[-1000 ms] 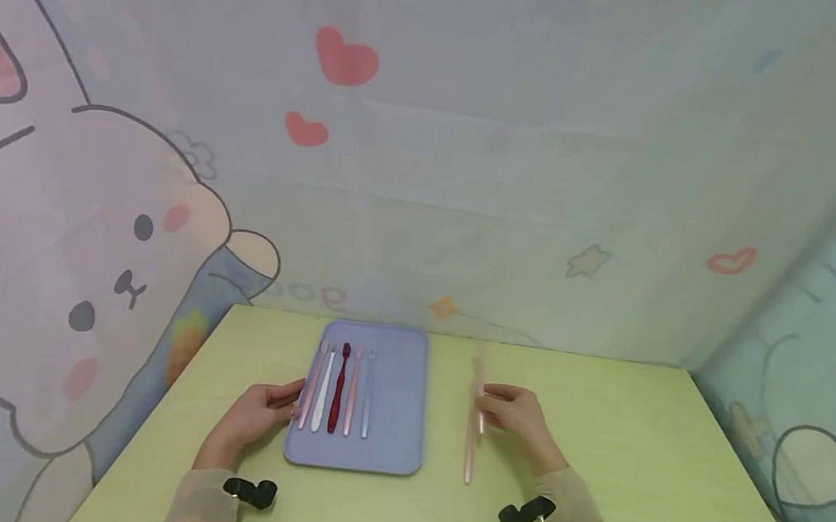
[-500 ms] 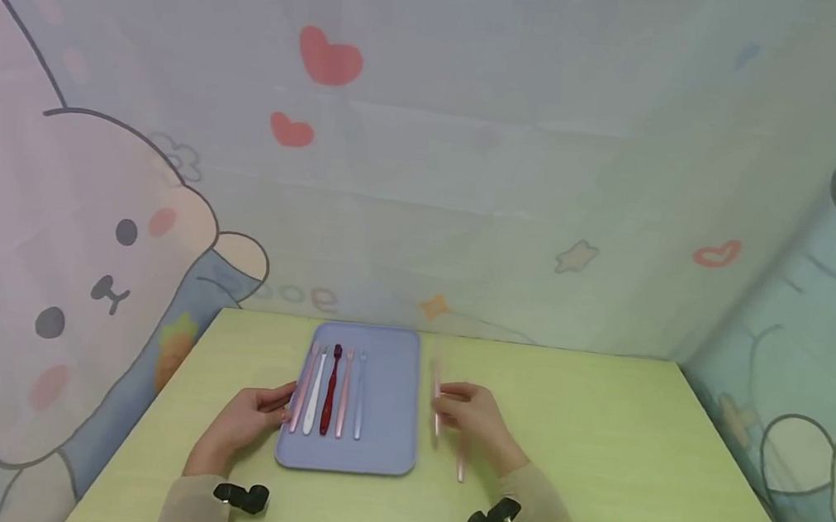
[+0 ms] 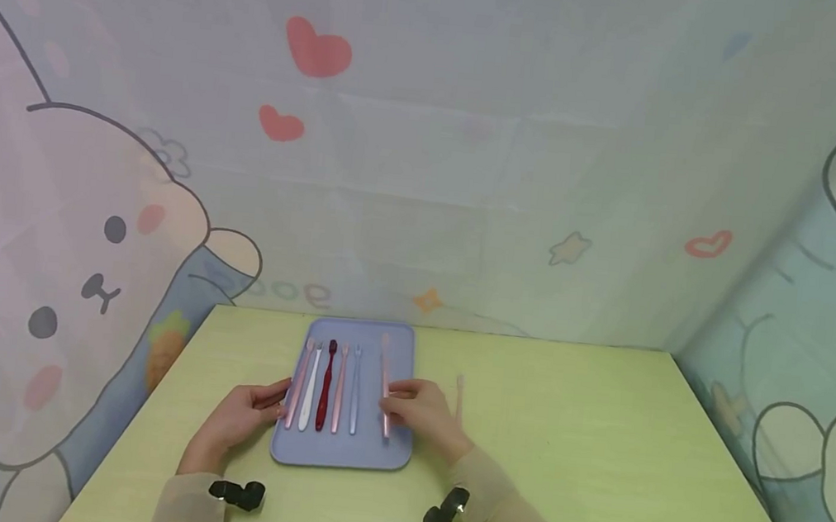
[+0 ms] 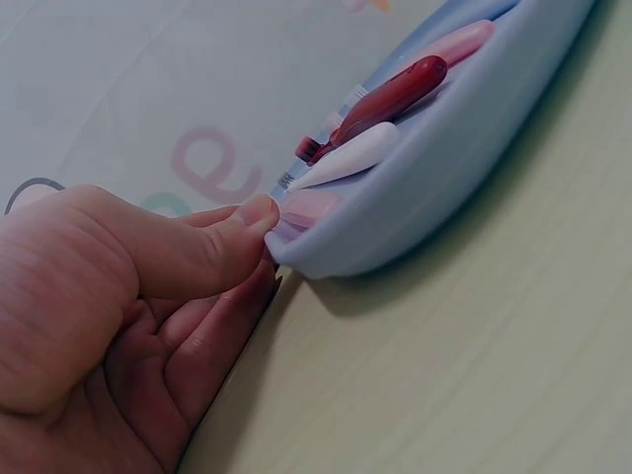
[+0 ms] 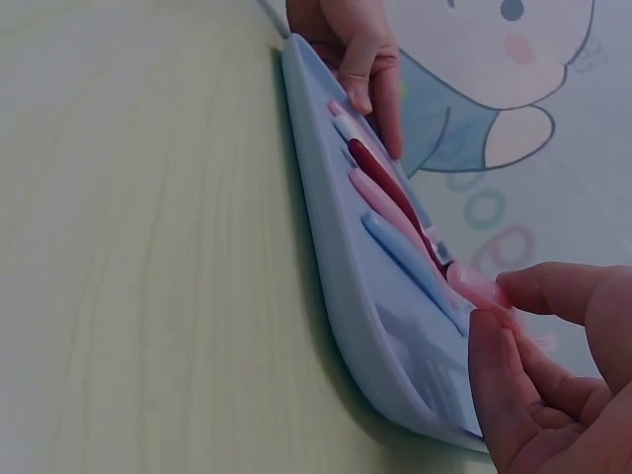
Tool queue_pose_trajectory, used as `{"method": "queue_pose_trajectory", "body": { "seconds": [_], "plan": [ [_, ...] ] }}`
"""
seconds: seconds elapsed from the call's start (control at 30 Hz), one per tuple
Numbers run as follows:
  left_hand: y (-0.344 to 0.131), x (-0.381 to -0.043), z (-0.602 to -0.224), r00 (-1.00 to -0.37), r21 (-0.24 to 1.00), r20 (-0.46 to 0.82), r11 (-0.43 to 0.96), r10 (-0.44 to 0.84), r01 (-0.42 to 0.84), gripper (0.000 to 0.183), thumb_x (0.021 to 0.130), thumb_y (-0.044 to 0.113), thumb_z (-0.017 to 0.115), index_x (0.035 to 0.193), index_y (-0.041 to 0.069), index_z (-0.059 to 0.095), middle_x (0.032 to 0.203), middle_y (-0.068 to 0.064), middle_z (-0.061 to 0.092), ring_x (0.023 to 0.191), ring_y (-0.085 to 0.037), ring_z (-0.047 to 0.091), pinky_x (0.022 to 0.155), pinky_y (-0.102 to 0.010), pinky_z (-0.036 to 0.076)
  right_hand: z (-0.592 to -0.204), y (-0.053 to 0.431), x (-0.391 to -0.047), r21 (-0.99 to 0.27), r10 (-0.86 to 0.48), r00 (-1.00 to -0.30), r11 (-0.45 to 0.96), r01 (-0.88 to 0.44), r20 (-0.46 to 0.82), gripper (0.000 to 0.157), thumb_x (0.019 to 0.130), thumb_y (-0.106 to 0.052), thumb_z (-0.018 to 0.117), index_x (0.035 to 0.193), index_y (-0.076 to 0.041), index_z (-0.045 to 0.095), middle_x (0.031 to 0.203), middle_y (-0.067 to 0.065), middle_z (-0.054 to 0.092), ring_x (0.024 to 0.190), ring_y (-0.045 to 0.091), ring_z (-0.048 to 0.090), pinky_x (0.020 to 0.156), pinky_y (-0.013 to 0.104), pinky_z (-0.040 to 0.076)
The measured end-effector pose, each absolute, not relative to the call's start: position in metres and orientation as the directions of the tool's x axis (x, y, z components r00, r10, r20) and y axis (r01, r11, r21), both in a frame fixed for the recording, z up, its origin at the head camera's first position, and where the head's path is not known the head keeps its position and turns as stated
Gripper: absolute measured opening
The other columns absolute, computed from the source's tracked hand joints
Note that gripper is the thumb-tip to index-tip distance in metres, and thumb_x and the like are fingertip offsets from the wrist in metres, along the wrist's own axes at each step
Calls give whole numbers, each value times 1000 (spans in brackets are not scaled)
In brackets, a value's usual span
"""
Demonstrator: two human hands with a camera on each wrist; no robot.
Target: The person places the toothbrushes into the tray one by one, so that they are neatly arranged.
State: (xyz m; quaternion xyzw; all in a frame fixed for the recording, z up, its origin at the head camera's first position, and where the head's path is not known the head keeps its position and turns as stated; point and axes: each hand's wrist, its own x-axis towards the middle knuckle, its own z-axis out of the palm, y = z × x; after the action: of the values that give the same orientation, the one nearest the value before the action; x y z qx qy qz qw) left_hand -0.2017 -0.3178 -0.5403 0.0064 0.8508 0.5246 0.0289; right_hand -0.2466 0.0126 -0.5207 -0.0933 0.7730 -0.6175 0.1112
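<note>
A lavender-blue tray (image 3: 341, 454) lies on the table with a row of toothbrushes: pink (image 3: 298, 387), white (image 3: 309, 392), dark red (image 3: 326, 386), pink (image 3: 339, 391) and light blue (image 3: 355, 395). My left hand (image 3: 236, 421) pinches the tray's left rim; the left wrist view shows the thumb (image 4: 242, 237) on top of it. Over the tray's right part, my right hand (image 3: 425, 415) holds another pink toothbrush (image 3: 384, 366) between thumb and fingertips, roughly parallel to the row. In the right wrist view this toothbrush (image 5: 479, 286) appears raised above the tray floor.
One more pink toothbrush (image 3: 460, 397) lies on the table right of the tray, its lower part hidden by my right forearm. The pale green table (image 3: 581, 441) extends to the right. A printed cloth backdrop (image 3: 426, 170) hangs behind the table.
My right hand has carried the pink toothbrush leftward, from above the table to over the tray's right part. My left hand stays at the tray's rim. The head view has shifted slightly.
</note>
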Motion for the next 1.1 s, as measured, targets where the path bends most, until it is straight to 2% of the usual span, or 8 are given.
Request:
{"method": "queue_pose_trajectory", "body": {
  "seconds": [0.2,0.8,1.1],
  "plan": [
    [-317,-201,-540,-998,892,-46,452,50,-18,52,100,3,73,149,-5,57,147,-24,60,136,-38,60,115,-53,43,-520,-5,-243,-977,-274,-960,213,-1,-59,37,87,-5,82,119,12,72,96,13,78,75,16,75,72,30,64],
    [-319,-199,-537,-997,887,-51,462,52,-21,52,101,3,71,150,-4,57,146,-22,61,136,-38,59,118,-53,39,-513,-21,-240,-908,-209,-977,417,-48,-45,30,88,-8,85,114,5,75,93,9,79,73,15,73,73,31,62],
    [-324,-198,-537,-997,881,-52,472,55,-20,52,101,4,72,151,-3,57,146,-22,61,137,-37,59,118,-53,38,-516,-30,-244,-882,-197,-979,469,-53,-46,31,88,-9,85,114,5,75,90,6,77,73,12,70,72,29,61]
  ]
}}
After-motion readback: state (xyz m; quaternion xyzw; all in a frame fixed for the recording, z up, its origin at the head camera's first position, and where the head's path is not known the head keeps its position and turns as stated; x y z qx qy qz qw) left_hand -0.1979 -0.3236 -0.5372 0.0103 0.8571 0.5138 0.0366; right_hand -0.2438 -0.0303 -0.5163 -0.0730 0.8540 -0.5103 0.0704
